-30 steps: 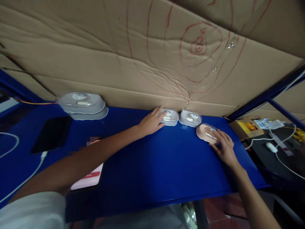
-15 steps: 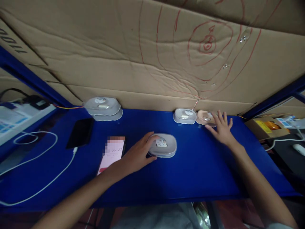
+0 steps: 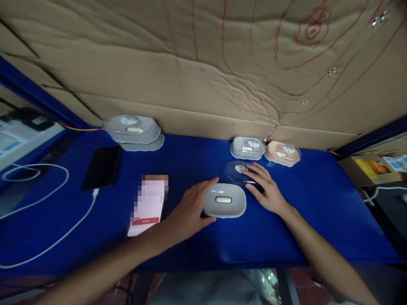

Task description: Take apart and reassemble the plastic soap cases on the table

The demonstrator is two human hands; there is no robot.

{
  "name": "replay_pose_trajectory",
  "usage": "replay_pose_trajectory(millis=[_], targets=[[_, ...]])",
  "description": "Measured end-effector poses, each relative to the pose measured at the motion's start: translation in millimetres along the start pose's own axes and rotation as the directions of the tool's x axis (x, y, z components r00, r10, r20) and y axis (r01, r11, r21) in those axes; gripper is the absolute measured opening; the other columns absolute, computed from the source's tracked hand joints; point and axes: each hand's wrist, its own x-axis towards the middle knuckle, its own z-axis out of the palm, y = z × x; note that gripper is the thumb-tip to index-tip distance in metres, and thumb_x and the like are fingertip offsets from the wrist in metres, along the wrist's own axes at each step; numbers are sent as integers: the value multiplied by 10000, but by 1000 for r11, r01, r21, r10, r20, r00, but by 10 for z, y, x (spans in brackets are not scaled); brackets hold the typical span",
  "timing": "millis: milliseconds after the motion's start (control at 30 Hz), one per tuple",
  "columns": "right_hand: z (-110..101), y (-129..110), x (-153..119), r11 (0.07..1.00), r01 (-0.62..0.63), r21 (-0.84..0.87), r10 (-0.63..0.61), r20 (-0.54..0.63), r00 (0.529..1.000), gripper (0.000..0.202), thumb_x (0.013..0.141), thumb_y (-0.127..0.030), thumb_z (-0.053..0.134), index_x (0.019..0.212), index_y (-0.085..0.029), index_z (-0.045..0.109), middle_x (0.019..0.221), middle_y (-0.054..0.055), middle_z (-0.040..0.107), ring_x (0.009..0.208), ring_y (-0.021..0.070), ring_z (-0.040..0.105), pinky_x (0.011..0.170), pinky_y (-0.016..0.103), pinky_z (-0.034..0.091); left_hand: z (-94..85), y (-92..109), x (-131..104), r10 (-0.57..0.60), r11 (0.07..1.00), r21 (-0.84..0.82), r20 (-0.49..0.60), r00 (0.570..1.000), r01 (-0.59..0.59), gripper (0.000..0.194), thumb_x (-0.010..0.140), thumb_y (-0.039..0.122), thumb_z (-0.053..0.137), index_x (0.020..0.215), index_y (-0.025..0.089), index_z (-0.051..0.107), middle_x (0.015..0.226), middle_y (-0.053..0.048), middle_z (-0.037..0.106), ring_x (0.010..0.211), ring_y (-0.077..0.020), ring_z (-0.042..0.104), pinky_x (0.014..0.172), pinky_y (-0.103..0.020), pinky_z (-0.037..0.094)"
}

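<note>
A grey oval dish with a pale capsule-shaped piece in its middle sits uncovered near the table's centre. My left hand is at its left end, thumb and fingers spread around that edge. Just behind and right of the dish lies a clear oval lid bearing a round sticker. My right hand touches the lid's right side, fingers spread over it. At the back stand a lidded grey dish and a lidded beige dish, side by side.
Stacked grey dishes stand at the back left. A black phone on a white cable and a lit phone lie to the left. Cardboard rises behind the blue table. An open carton is at the right.
The clear lid is now off the grey dish and on the table behind it. My right hand has moved left from the beige dish to the lid. The view has shifted.
</note>
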Motion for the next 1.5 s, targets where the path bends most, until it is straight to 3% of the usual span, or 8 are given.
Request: replay_pose_trajectory(millis=[467,700,867,967,1067,1200,1333,1500], targets=[[104,-555,-60,966,256,-38,-240,241,940,429,1028,-464,664,1375,-212,678,1409,132,711,1424,324,591,1226,586,432,100,2,8,68,997,39,-68,995,-65,1232,822,476,900,1697,329,46,1703,-210,376,1561,-421,396,1218,-617,382],[36,-451,-71,850,-242,467,248,51,967,365,1033,-526,627,1139,-221,797,1242,112,780,1164,289,740,1030,459,596,13,129,23,-111,982,-154,2,994,110,1189,797,350,906,1698,320,131,1641,-176,482,1499,-428,464,1235,-639,306],[-18,-325,44,171,-458,873,725,203,659,591,1022,-740,464,1178,-255,763,1164,77,816,1115,293,768,972,513,645,-208,235,138,-282,379,-802,375,883,462,963,867,745,690,1588,193,371,1301,-182,714,1129,-356,719,974,-499,557],[-29,-301,83,57,-428,902,748,246,617,538,1017,-719,504,1187,-273,754,1215,56,807,1161,277,753,971,499,652,-266,227,189,-235,102,-856,475,848,508,818,941,820,481,1385,139,575,1183,-184,746,1004,-317,743,880,-438,583],[-16,-358,31,229,-461,857,714,174,678,571,1025,-720,483,1187,-255,771,1235,78,800,1224,300,727,1020,505,627,-227,224,149,-342,334,-828,338,877,450,877,817,742,758,1448,194,492,1318,-174,671,1058,-322,731,890,-440,589],[-8,-497,-91,783,-299,545,340,27,940,399,1044,-542,600,1245,-246,775,1404,105,717,1322,318,664,1140,516,537,-115,239,28,-292,720,-642,63,954,263,1019,679,462,979,1504,306,403,1565,-149,460,1339,-372,602,1076,-522,534],[46,-608,-149,969,64,239,-94,120,988,500,1055,-343,633,1547,-286,562,1576,122,573,1485,306,521,1233,535,443,-33,207,1,-269,698,-687,9,963,201,928,758,423,933,1482,280,370,1560,-172,457,1439,-402,518,1124,-589,508],[153,-627,-149,978,207,19,-205,234,950,658,1068,-331,604,1673,-274,351,1645,155,486,1567,323,407,1269,609,380,51,173,56,-294,532,-826,29,955,188,903,767,353,932,1452,304,344,1544,-144,485,1404,-386,572,1116,-610,525]])
